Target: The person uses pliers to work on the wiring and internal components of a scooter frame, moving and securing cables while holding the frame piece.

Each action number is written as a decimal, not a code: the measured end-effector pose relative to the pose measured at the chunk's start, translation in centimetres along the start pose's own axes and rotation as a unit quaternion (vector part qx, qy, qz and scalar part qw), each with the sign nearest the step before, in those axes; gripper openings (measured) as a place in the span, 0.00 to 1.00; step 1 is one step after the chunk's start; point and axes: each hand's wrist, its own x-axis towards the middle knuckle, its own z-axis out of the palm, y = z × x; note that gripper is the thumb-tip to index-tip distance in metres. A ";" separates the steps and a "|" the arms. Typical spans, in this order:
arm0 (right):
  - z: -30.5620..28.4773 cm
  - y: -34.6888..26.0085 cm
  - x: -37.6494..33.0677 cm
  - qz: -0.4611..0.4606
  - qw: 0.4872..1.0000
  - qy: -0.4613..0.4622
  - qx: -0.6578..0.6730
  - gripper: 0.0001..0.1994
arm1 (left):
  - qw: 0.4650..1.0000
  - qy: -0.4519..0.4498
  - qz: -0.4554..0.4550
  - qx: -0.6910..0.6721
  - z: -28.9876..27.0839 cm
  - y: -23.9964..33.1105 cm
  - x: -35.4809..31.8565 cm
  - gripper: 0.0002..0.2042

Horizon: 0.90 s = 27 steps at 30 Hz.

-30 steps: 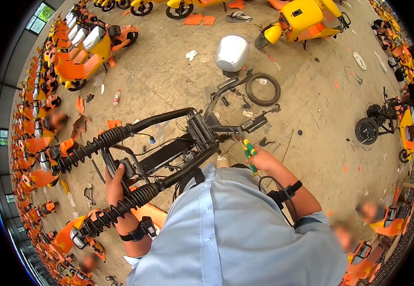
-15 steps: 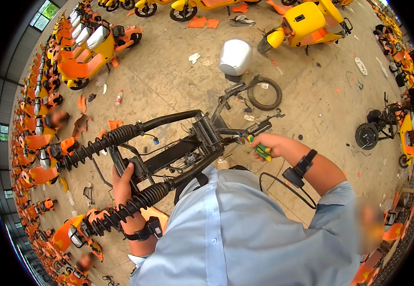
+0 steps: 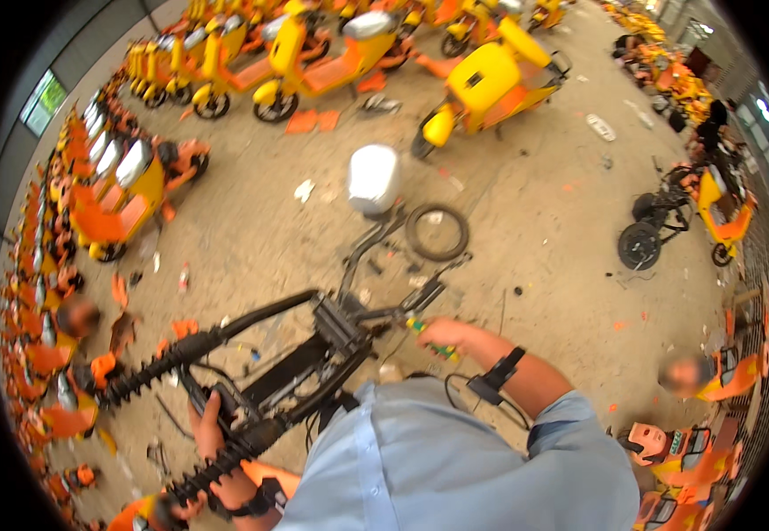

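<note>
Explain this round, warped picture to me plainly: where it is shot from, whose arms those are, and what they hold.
There is no machine here. The camera sits on a person's head and looks down, so its wide lens bends straight edges and rounds the view. The pale blue shirt at the bottom is the wearer's own.

The left hand grips a black bare scooter frame near one of its coiled shock springs. The right hand holds a green and yellow handled tool, probably a screwdriver, against the frame.

On the concrete floor lie a loose tyre, a white container and small scraps. Yellow and orange scooters stand all round, and other people are at the edges.
</note>
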 end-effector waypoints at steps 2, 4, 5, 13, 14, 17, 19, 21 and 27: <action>0.7 -0.4 0.0 -0.010 1.000 0.002 -0.006 0.11 | 1.000 0.014 -0.018 0.001 -0.3 -0.4 -0.2 0.28; 0.1 0.4 -0.8 -0.014 1.000 0.014 0.001 0.13 | 0.999 0.030 -0.021 0.011 0.5 -0.8 0.5 0.27; -0.6 1.6 -0.1 -0.009 1.000 0.019 0.002 0.14 | 0.999 0.032 -0.039 0.021 1.0 -0.7 0.8 0.27; -0.5 1.2 -0.9 -0.056 0.998 0.014 0.003 0.18 | 0.999 -0.019 -0.033 -0.027 0.3 -2.9 5.3 0.24; -0.8 1.3 -1.1 -0.065 0.998 0.017 0.001 0.18 | 0.998 -0.018 -0.045 -0.033 0.1 -3.8 5.7 0.24; 0.2 1.1 -0.6 -0.050 0.999 -0.009 -0.003 0.19 | 0.998 0.017 -0.021 -0.064 -0.9 -2.9 1.6 0.19; 1.9 1.5 -0.6 -0.061 0.995 0.015 0.080 0.19 | 0.997 -0.043 -0.014 -0.064 -1.8 -3.2 3.4 0.24; 4.9 0.9 -0.6 -0.038 0.991 0.049 0.119 0.17 | 0.996 -0.033 -0.002 -0.082 -1.3 -1.1 1.7 0.23; 3.8 -1.1 -2.5 -0.032 0.994 0.020 0.103 0.15 | 0.999 -0.009 0.002 -0.052 -1.1 0.9 1.2 0.25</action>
